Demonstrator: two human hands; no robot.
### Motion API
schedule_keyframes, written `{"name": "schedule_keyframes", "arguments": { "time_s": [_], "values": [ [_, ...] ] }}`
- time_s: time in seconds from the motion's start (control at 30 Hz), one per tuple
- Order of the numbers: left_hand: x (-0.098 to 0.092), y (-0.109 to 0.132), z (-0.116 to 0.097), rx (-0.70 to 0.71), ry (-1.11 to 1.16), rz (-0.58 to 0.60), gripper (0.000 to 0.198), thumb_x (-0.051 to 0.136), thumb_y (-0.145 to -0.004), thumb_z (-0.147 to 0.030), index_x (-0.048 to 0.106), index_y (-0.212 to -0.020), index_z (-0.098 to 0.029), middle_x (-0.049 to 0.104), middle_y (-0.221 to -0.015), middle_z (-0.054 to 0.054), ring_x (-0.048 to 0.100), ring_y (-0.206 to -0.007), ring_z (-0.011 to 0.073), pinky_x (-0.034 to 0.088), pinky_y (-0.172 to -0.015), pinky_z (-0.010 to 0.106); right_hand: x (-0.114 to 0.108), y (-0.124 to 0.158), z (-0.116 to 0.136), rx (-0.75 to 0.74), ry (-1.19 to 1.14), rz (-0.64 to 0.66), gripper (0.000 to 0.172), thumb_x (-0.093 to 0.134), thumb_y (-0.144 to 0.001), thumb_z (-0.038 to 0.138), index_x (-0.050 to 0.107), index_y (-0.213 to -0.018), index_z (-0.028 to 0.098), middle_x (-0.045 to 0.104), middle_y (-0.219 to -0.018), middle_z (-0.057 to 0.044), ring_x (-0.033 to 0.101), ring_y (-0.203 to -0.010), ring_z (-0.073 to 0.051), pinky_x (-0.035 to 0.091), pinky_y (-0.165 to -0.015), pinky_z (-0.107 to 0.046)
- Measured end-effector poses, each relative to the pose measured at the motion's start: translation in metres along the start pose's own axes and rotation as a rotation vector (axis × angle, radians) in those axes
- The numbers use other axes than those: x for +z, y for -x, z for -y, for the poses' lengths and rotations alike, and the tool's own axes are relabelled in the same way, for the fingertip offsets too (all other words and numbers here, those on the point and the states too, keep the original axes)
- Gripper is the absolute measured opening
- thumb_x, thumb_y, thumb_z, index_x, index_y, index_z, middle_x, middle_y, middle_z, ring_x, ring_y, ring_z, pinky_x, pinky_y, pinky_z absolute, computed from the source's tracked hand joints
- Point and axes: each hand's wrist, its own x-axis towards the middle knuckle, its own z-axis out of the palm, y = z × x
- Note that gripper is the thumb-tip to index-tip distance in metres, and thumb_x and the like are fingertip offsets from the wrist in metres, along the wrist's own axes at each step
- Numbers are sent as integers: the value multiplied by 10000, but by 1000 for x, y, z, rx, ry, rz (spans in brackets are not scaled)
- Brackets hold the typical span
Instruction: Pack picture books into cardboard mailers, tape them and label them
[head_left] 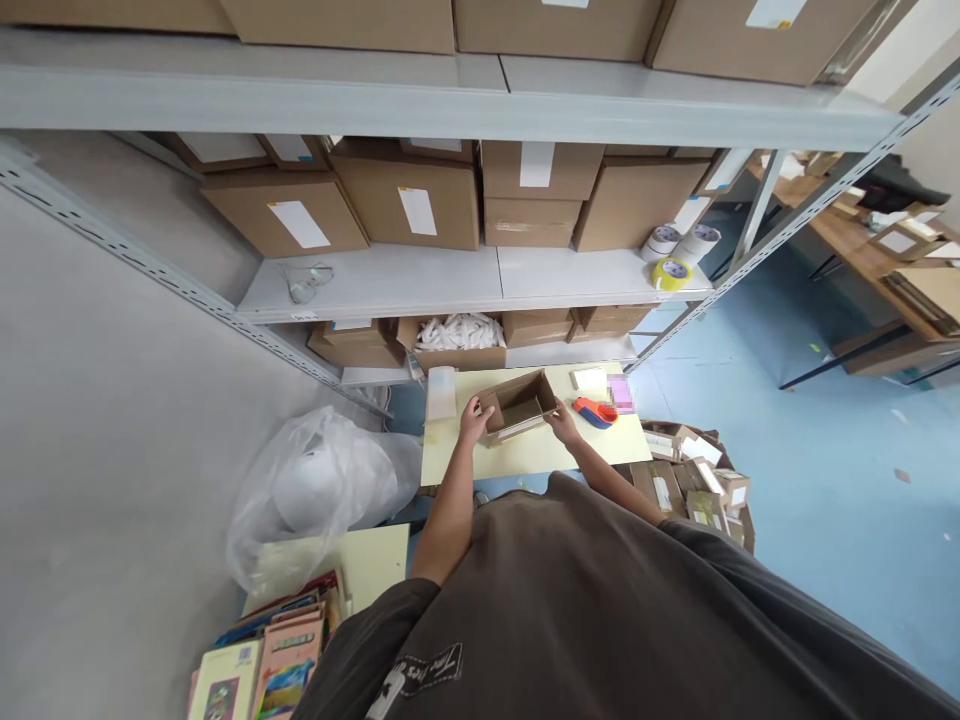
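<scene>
A small open cardboard box (519, 402) sits on a pale yellow table (525, 455) in front of me. My left hand (474, 417) grips the box's left side, fingers curled on the cardboard. My right hand (561, 420) holds the box's right front corner and flap. A red and blue tape dispenser (595, 411) lies just right of my right hand. Beyond it lie a pink pad (620, 392) and a white pad (589, 378). A white packet (441, 392) lies at the table's left end.
Grey metal shelving (480, 280) with brown cartons stands behind the table; tape rolls (679, 255) sit at its right end. A clear plastic bag (315, 490) lies on the floor at left, books (262, 660) below it, and a heap of small boxes (697, 475) at right.
</scene>
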Motion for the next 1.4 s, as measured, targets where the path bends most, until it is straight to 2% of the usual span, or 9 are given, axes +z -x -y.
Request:
{"name": "schedule_keyframes", "arguments": {
  "time_s": [0.2,0.57,0.73,0.9,1.03,1.1,1.2,1.3,1.4],
  "values": [
    [-1,-7,-8,-4,-76,-15,745,865,-827,-444,590,-1489,-243,698,-1397,140,657,-1296,297,510,-1134,469,-20,5,4,-74,90,59,756,703,-857,405,543,-1589,305,615,-1549,-113,632,-1338,-317,578,-1050,-471],
    [6,-11,-19,-6,-90,0,538,789,-822,-278,623,-1333,-240,685,-1364,121,663,-1241,256,534,-1076,404,-28,5,1,-143,263,50,521,684,-920,434,718,-1405,248,688,-1376,-142,729,-1014,-272,610,-957,-463],
    [3,-12,-24,48,-103,50,329,668,-853,-236,681,-1181,-236,716,-1319,93,652,-1249,236,511,-1105,397,-33,-2,8,-121,357,126,438,738,-881,558,801,-1164,230,752,-1186,-120,705,-844,-239,605,-861,-410],
    [-14,-17,-25,14,-49,205,317,651,-852,-282,746,-1151,-235,741,-1290,87,664,-1258,269,521,-1090,403,-16,6,0,-54,342,-9,470,665,-886,686,707,-970,225,745,-1060,-86,698,-928,-256,583,-868,-385],
    [-22,-10,-19,8,-8,313,413,708,-866,-371,722,-1260,-247,718,-1349,89,649,-1305,276,512,-1097,385,5,14,-7,-26,325,-219,534,647,-879,690,618,-1137,223,717,-1117,-125,704,-1005,-289,572,-897,-409],
    [-17,-3,-14,38,-33,273,458,756,-853,-403,693,-1280,-248,704,-1376,91,643,-1312,266,491,-1124,379,10,14,-7,10,321,-276,648,679,-853,678,566,-1282,205,719,-1134,-143,710,-1023,-310,575,-890,-422],
    [-6,4,-10,94,-93,145,414,752,-873,-370,668,-1260,-249,677,-1425,90,621,-1335,245,449,-1170,372,13,7,-4,68,337,-250,738,699,-834,632,524,-1410,207,723,-1174,-130,727,-1000,-300,576,-902,-420],
    [2,2,-11,101,-144,110,332,698,-914,-314,655,-1240,-261,680,-1417,69,617,-1334,228,434,-1182,365,15,-3,-1,126,363,-212,630,685,-848,575,576,-1362,227,733,-1203,-108,729,-1028,-278,566,-929,-391],
    [4,-5,-15,65,-186,151,288,682,-925,-298,657,-1211,-275,711,-1363,45,639,-1291,235,458,-1155,369,20,-12,0,223,373,-265,480,652,-886,600,628,-1188,228,762,-1135,-109,724,-1028,-281,565,-886,-364]
  ]
}}
